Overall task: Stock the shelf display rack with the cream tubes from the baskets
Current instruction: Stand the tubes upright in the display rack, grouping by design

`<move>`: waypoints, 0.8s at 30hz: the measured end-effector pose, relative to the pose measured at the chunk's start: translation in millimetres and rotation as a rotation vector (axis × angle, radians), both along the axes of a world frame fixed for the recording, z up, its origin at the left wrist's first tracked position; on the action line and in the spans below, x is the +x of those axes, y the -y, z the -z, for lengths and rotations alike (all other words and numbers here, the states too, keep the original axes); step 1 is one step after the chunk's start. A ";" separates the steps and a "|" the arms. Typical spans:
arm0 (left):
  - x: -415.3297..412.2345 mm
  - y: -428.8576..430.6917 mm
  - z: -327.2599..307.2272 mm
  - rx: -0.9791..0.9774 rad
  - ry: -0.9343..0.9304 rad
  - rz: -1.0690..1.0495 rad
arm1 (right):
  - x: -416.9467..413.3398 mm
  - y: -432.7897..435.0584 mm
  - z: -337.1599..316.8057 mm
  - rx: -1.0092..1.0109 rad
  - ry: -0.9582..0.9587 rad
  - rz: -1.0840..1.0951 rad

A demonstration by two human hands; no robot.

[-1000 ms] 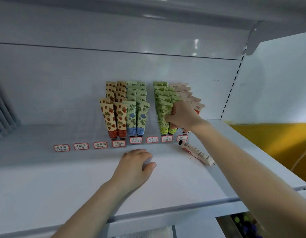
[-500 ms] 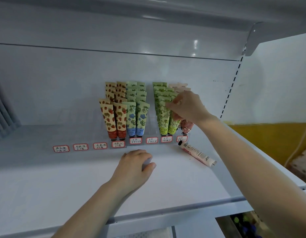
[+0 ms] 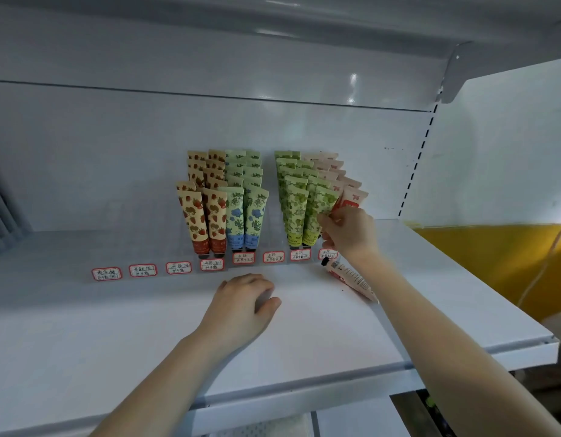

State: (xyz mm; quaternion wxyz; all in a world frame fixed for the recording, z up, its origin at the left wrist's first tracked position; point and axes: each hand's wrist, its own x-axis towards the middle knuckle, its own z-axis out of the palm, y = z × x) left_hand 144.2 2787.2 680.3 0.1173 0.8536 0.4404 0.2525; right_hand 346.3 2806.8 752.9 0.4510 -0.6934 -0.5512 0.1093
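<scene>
One cream tube [image 3: 348, 276] lies beside the right hand [image 3: 351, 233]

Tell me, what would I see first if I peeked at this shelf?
Rows of colourful tubes stand at the back of the white shelf: strawberry tubes, blue flower tubes, green tubes and pink tubes. At the right end, the right hand pinches a pink tube, and a loose tube lies flat just in front. The left hand rests on the shelf.
</scene>
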 end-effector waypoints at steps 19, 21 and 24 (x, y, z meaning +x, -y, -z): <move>-0.5 -0.2 0.3 -0.002 0.006 0.002 | -5.3 -6.1 -3.8 -0.006 0.036 -0.080; -0.6 0.1 0.0 0.003 0.007 0.007 | -2.8 -5.0 -4.7 -0.010 0.019 -0.083; -0.9 -0.3 -0.6 0.000 0.013 0.009 | 1.6 1.0 -7.7 0.005 -0.049 -0.105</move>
